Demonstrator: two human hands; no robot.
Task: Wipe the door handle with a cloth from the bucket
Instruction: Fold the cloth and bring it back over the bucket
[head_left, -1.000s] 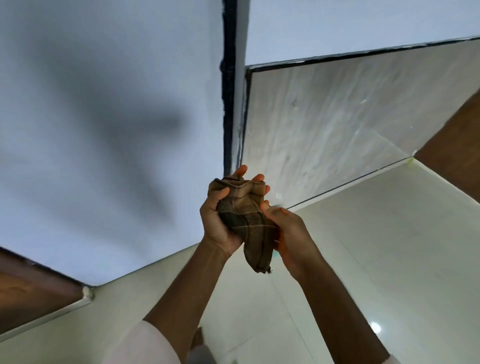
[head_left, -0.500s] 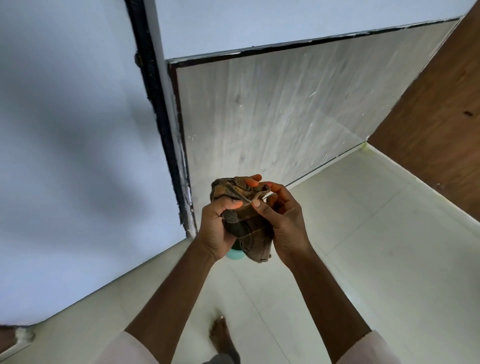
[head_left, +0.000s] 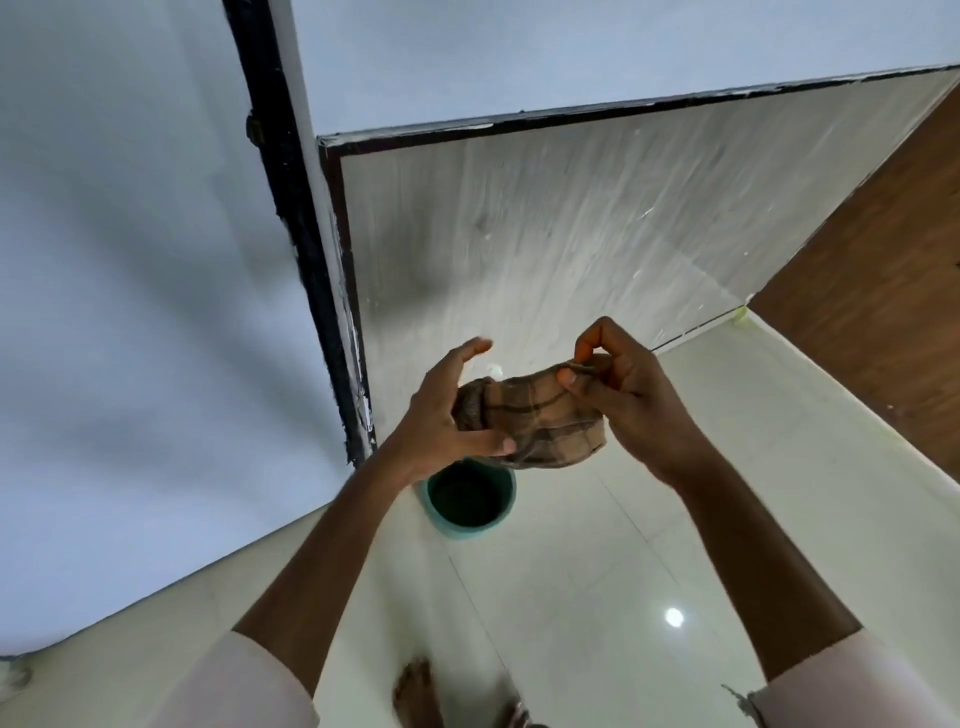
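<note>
A brown checked cloth (head_left: 535, 421) hangs stretched between both hands, above a teal bucket (head_left: 470, 503) that stands on the floor by the door frame. My left hand (head_left: 447, 415) grips the cloth's left end between thumb and palm, fingers partly spread. The right end is pinched between thumb and fingers of my right hand (head_left: 623, 384). No door handle is in view.
A black door frame edge (head_left: 301, 234) runs down beside a pale grey door panel (head_left: 545, 249). A white wall fills the left. A brown wooden surface (head_left: 883, 270) stands at the right. The glossy tiled floor (head_left: 649, 545) lies below, with my bare feet (head_left: 415, 691) at the bottom.
My hands have moved apart, pulling the bunched cloth out sideways. The view has tilted down, and the teal bucket now shows fully under the cloth.
</note>
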